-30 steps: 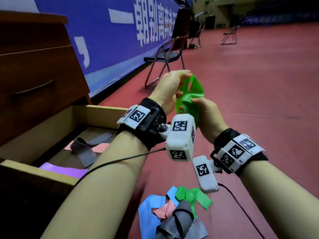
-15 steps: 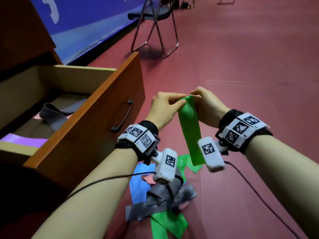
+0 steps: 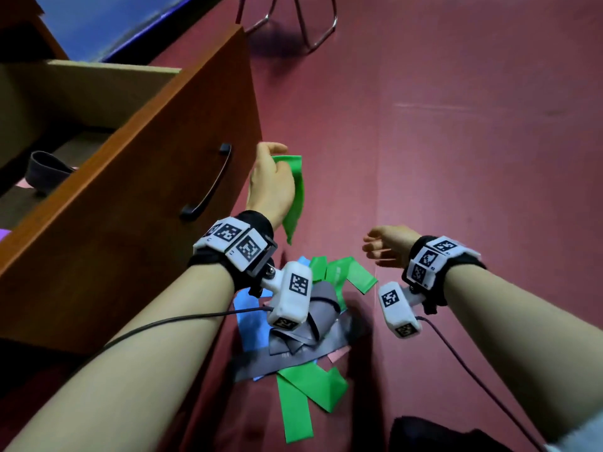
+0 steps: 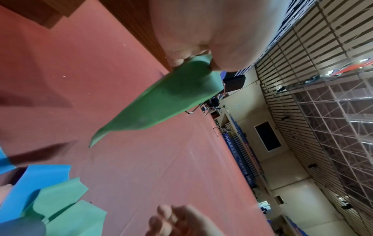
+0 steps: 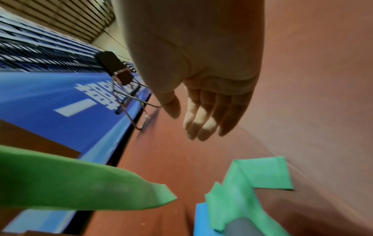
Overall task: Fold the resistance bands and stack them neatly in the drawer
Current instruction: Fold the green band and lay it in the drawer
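My left hand point(image 3: 270, 177) pinches the top of a green resistance band point(image 3: 295, 197) that hangs down beside the drawer front; the left wrist view shows the same green band point(image 4: 159, 102) caught between thumb and fingers. My right hand point(image 3: 381, 247) hovers lower to the right, fingers straight and relaxed point(image 5: 203, 118), holding nothing. On the red floor under my wrists lies a heap of bands point(image 3: 303, 331): grey, blue, green and a bit of pink. The wooden drawer point(image 3: 137, 177) stands pulled out at the left, with a grey band point(image 3: 45, 169) inside.
A metal chair's legs point(image 3: 313, 24) stand on the red floor behind the drawer. A blue banner wall point(image 3: 107, 31) runs at the upper left. Cables trail from both wrist cameras. A dark object point(image 3: 434, 435) sits at the bottom edge.
My right hand has let go of the green band and dropped away to the right. The left hand keeps the band, now hanging closer to the drawer front. The head view has tilted further down.
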